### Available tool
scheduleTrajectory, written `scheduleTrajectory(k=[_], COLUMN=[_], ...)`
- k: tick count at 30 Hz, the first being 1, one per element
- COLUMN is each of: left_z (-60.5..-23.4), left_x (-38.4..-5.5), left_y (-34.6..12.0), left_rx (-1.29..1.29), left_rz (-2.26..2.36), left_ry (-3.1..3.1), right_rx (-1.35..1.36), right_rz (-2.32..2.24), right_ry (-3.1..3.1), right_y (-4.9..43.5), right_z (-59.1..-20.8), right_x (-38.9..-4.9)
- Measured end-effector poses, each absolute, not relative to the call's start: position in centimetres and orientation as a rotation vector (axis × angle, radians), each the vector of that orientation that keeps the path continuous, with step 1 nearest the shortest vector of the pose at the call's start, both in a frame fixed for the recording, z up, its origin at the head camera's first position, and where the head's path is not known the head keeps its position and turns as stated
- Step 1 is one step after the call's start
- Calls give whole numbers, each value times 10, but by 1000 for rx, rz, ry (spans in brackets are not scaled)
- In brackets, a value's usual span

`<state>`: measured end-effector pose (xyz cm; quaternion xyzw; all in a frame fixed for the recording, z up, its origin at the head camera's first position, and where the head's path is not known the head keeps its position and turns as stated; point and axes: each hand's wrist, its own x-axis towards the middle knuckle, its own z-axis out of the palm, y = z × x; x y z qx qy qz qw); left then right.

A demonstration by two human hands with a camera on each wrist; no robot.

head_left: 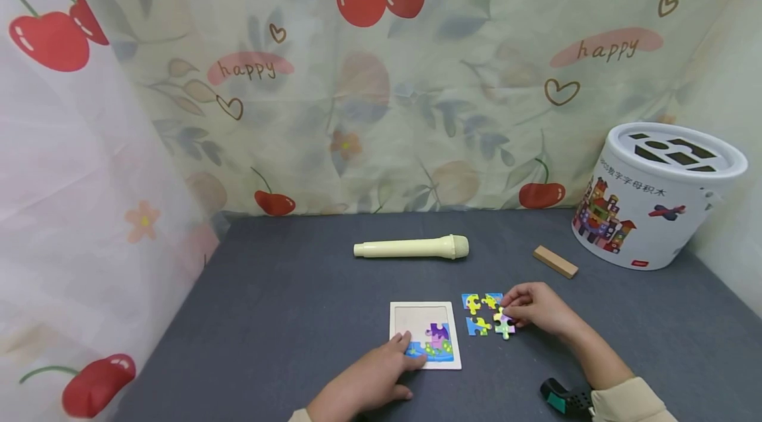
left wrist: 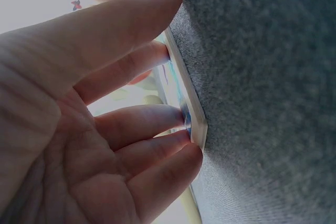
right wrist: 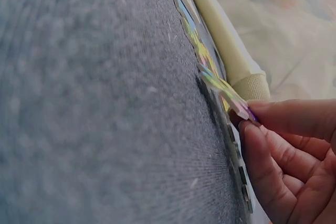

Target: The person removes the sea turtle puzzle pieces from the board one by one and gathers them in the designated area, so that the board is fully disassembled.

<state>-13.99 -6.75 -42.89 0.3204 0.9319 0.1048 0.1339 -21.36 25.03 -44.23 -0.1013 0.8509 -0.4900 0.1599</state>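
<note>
A square jigsaw tray [head_left: 421, 304] with a pale rim lies on the dark table, several joined pieces [head_left: 440, 344] filling its lower part. My left hand [head_left: 381, 369] rests on the tray's lower left, fingertips touching the pieces and rim; the left wrist view shows the thumb beside the rim. Between thumb and forefinger, my right hand [head_left: 538, 306] pinches a multicoloured jigsaw piece [right wrist: 223, 86], tilted up from the table in the right wrist view. Beside it lie loose blue-and-yellow pieces [head_left: 478, 327], partly hidden near the right fingers.
Behind the tray lies a cream toy microphone [head_left: 411, 249]. A small wooden block [head_left: 555, 262] sits in front of a white bucket [head_left: 649, 210] with a slotted lid, at the back right. Near the right forearm is a black strap-like object [head_left: 565, 401]. Patterned cloth [head_left: 286, 144] hangs behind the table.
</note>
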Motion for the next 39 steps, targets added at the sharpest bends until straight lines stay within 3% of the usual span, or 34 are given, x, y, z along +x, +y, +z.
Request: scheduleTrajectory(k=[39], left_z=[-429], left_x=[-141], left_y=[-68], left_rx=[916], left_rz=[311], left_ry=[2682], right_rx=[-397], right_rz=[-999], right_ry=[2770], right_y=[240], right_z=[-445], right_x=[-192])
